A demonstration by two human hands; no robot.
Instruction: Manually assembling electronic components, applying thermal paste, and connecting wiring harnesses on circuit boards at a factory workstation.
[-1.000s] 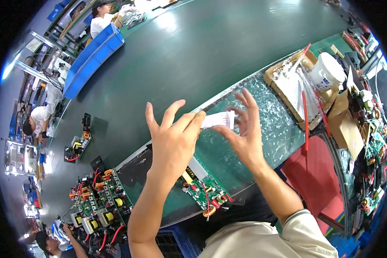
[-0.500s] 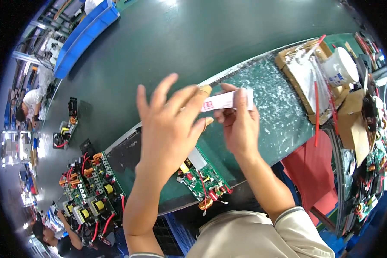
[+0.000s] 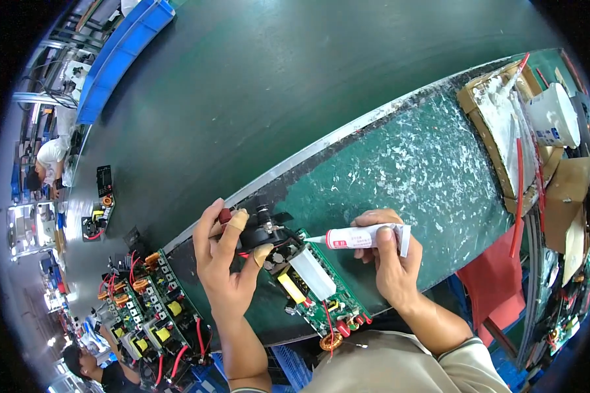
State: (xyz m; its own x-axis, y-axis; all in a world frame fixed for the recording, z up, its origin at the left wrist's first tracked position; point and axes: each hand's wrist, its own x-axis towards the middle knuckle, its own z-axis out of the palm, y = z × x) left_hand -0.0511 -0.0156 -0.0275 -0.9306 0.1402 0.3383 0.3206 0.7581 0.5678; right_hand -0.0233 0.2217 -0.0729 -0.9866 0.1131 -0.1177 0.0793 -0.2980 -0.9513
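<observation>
Gripped a slim white squeeze tube (image 3: 351,238) in a bare right hand (image 3: 394,265), thumb pressed on top and fingers folded beneath, just right of a green, component-crowded circuit board (image 3: 347,295). Pointed the tube's pale tapered nozzle (image 3: 316,240) left, close to the board's far end; could not tell whether touching. Curved a bare left hand (image 3: 228,278), fingers parted, with tan coverings (image 3: 262,252) on thumb and forefinger, about a rounded black part (image 3: 266,234) at that same far end; too crowded there to tell a firm hold from a light touch. Bore on the tube's side a red band beside the nozzle, red block characters and finer lines of print. Showed blue printing, too, on a white plastic bucket (image 3: 556,116) at far right. Rested, in the board's case, on the near side of a worn green workbench (image 3: 387,164) spattered with white. Stood grouped at near left: more green boards (image 3: 154,308) with yellow and copper-coloured parts. Placed at far left: a long blue plastic bin (image 3: 121,56).
</observation>
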